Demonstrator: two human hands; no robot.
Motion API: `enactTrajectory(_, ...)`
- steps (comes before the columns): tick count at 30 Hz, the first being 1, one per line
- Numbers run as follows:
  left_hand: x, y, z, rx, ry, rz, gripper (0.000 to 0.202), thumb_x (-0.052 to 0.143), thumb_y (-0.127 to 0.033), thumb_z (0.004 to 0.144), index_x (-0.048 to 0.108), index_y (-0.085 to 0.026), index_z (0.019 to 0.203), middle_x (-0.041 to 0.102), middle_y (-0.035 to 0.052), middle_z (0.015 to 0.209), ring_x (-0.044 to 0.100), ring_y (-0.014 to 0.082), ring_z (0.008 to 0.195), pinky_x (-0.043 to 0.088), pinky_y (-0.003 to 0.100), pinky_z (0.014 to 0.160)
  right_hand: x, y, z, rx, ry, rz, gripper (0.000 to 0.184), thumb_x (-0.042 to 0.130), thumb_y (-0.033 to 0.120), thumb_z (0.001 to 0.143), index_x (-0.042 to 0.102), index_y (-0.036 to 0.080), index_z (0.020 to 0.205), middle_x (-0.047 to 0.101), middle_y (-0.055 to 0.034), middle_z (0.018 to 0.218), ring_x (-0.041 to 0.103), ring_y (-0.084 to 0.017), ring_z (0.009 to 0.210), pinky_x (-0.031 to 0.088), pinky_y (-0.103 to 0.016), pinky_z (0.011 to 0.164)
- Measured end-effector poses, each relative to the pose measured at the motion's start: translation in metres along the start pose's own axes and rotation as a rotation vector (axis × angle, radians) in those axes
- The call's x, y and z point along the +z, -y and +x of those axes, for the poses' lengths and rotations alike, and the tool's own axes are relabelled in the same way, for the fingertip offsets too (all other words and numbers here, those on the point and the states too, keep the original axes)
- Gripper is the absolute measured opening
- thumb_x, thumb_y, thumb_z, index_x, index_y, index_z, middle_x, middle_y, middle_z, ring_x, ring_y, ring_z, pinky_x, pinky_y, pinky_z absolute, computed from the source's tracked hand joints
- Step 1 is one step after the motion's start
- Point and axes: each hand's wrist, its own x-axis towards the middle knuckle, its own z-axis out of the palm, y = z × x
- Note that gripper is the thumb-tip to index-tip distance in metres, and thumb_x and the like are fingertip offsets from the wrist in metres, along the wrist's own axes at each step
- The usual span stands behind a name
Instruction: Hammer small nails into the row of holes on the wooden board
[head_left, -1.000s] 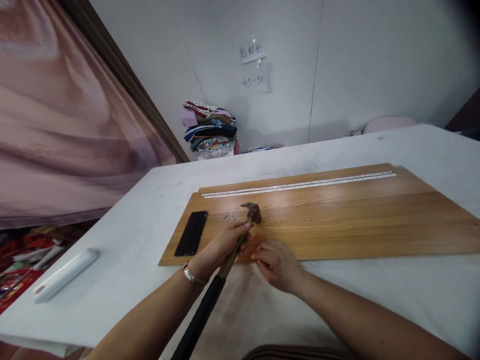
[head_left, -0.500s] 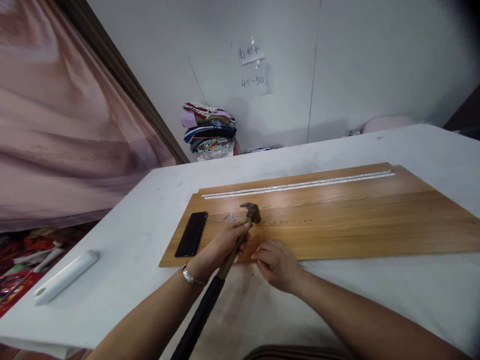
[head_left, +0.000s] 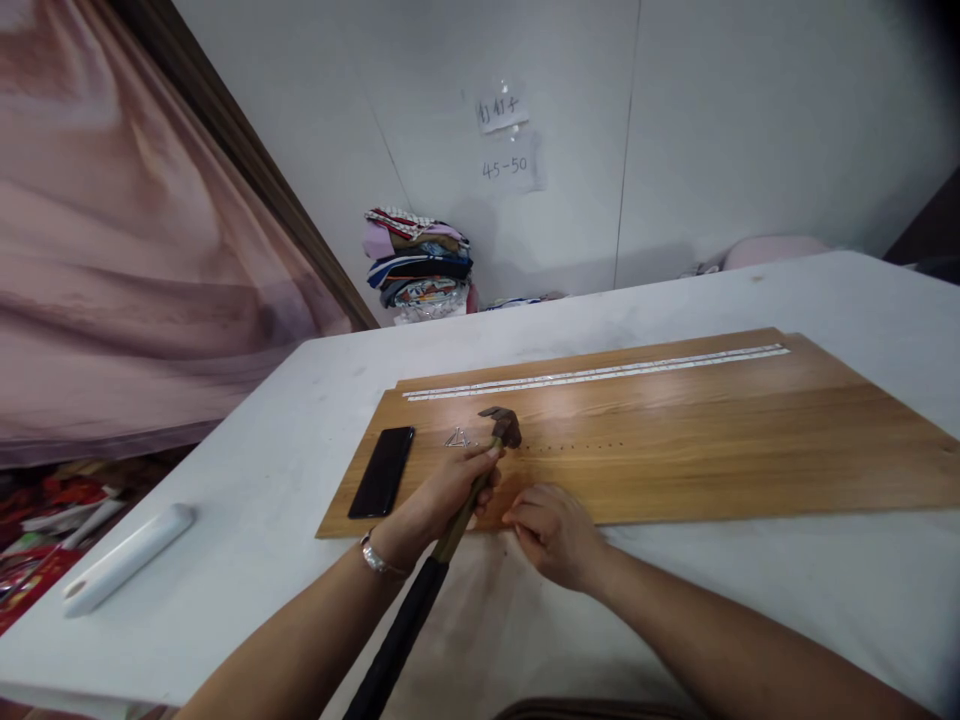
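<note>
My left hand point(head_left: 442, 495) is wrapped round the shaft of a hammer point(head_left: 420, 590), just below its dark metal head point(head_left: 502, 425). The head hovers over a long wooden board point(head_left: 712, 440) that lies on a white table point(head_left: 247, 500). My right hand point(head_left: 551, 530) rests curled at the board's near edge, fingers pressed together; what they pinch, if anything, is hidden. A row of small nail heads point(head_left: 577, 446) runs rightward from the hammer head. A few loose nails point(head_left: 459, 437) lie just left of the head.
A black phone point(head_left: 382, 484) lies on the board's left end. A shiny metal strip point(head_left: 600, 368) runs along the board's far edge. A white plastic bar point(head_left: 124, 560) lies near the table's left edge. Folded clothes point(head_left: 420, 262) are stacked by the wall.
</note>
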Motion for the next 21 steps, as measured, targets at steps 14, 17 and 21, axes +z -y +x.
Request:
enactTrajectory(14,-0.001,0.0,-0.0001,0.013,0.017,-0.031,0.032,0.06,-0.044,0.078,0.053,-0.017,0.094,0.05,-0.0042,0.064,0.041,0.0043,0.043,0.03,0.017,0.038,-0.0031,0.0012,0.0014,0.006,0.029,0.001,0.019,0.054,0.009,0.078,0.068,0.019,0.084,0.067,-0.0048,0.079,0.059,-0.019,0.078,0.043,-0.031,0.069)
enactTrajectory(17,-0.002,0.0004,-0.0001,0.022,0.009,-0.036,0.033,0.061,-0.043,0.077,0.054,-0.016,0.095,0.05,-0.0041,0.065,0.041,0.0039,0.042,0.029,0.016,0.038,-0.0029,0.0009,0.0011,-0.003,0.026,0.0,0.019,0.054,0.008,0.077,0.069,0.019,0.084,0.067,-0.0046,0.079,0.058,-0.019,0.077,0.042,-0.031,0.068)
enactTrajectory(21,0.0,0.0024,0.0005,0.004,-0.005,-0.022,0.031,0.06,-0.043,0.079,0.053,-0.016,0.093,0.05,-0.0039,0.065,0.042,0.0041,0.042,0.03,0.016,0.038,-0.0006,-0.0007,0.0003,0.003,0.012,0.0,0.02,0.053,0.007,0.076,0.069,0.019,0.084,0.067,-0.0045,0.079,0.058,-0.02,0.078,0.043,-0.031,0.069)
